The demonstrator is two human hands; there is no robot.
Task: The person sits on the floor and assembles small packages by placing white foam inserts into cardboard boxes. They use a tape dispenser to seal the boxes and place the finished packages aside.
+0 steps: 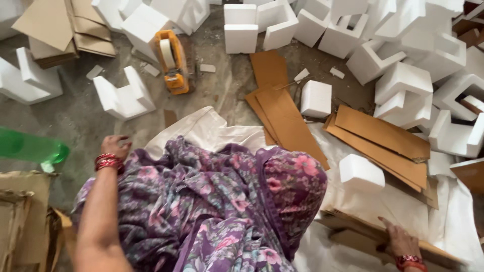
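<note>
Left hand (116, 147): left of centre, fingers curled down onto the floor beside the purple floral cloth (212, 201); grasp hidden, cannot tell whether anything is held. Red bangles (108, 161) at the wrist.
Right hand (399, 240): lower right corner, lying flat and open, fingers spread on a cardboard sheet (363, 232); pressing on it, not closed around it.
Cardboard sheet: bottom right, lying on the white cloth (454, 221), one edge under the right hand.
Purple floral cloth: filling the lower centre, draped over the knees, between the two hands and blocking the view of the floor there.
White cloth: spread under the knees, reaching from centre to the right edge.
Foam block (361, 174): right of centre, on the white cloth, just above the right hand's cardboard, apart from the hand.
Brown cardboard strips (282, 113): centre, overlapping, fanning toward the right.
Small foam cube (316, 98): centre, touching the strips.
Foam corner pieces (428, 65): heaped across the upper right and along the top edge.
Foam bracket (123, 95): upper left of centre, alone on the concrete floor (75, 121), above the left hand.
Tape dispenser (171, 60): orange, upper centre-left, lying on the floor.
Green bottle (30, 147): left edge, blurred, level with the left hand.
Folded cartons (20, 221): lower left corner, beside the left forearm.
</note>
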